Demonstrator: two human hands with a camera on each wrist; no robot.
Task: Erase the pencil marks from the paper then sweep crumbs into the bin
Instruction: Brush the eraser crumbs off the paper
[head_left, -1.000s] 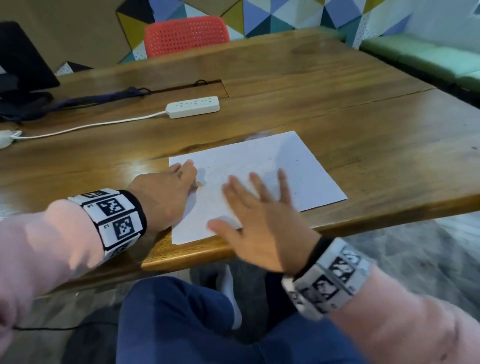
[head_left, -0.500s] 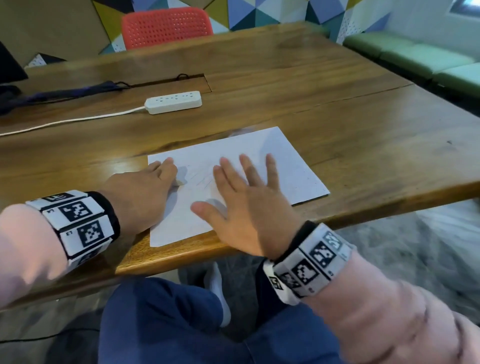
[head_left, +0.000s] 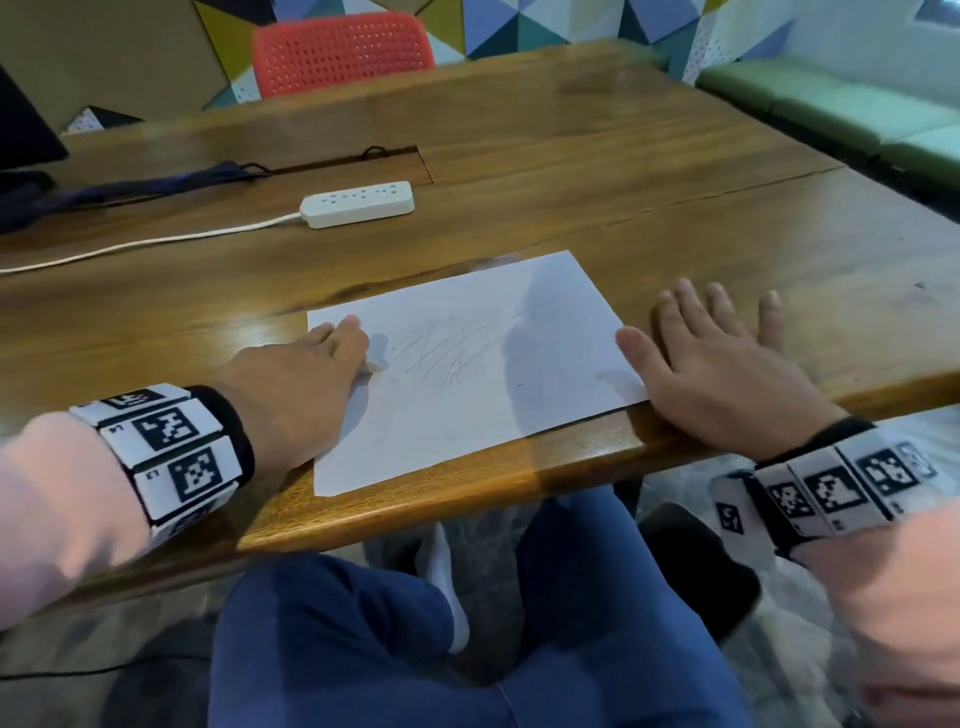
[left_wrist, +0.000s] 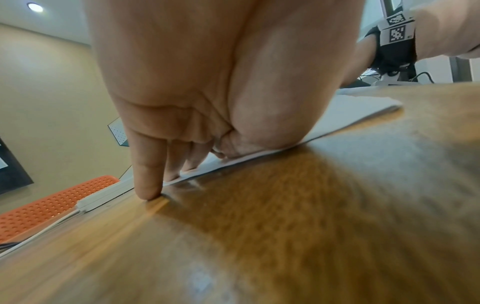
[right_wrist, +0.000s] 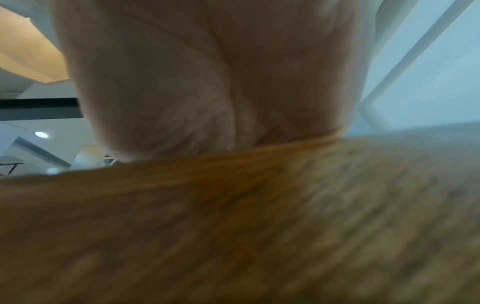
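Erasing is underway: the left hand (head_left: 306, 379) pinches an eraser (head_left: 375, 365) at the paper's (head_left: 467, 374) nine o'clock; the right hand (head_left: 717, 364) lies flat at three. Next, rub the pencil marks (head_left: 447, 345).

Head view evenly lit, soft indoor light, fairly sharp at center. Pale glare streak on the wooden table (head_left: 571, 171) at left-center of the frame; soft grey shadow across the paper (head_left: 467, 374) right of center. Edges bend from the wide lens, lower corners smeared. Left wrist view: 1 round ceiling light (left_wrist: 35, 7) upper left, left hand (left_wrist: 207, 78) close and brightly lit, tabletop in lower half blurred and streaked. Right wrist view dimmer, right hand (right_wrist: 207, 78) dark and out of focus, wood heavily blurred, bright washed-out pale area at upper right.
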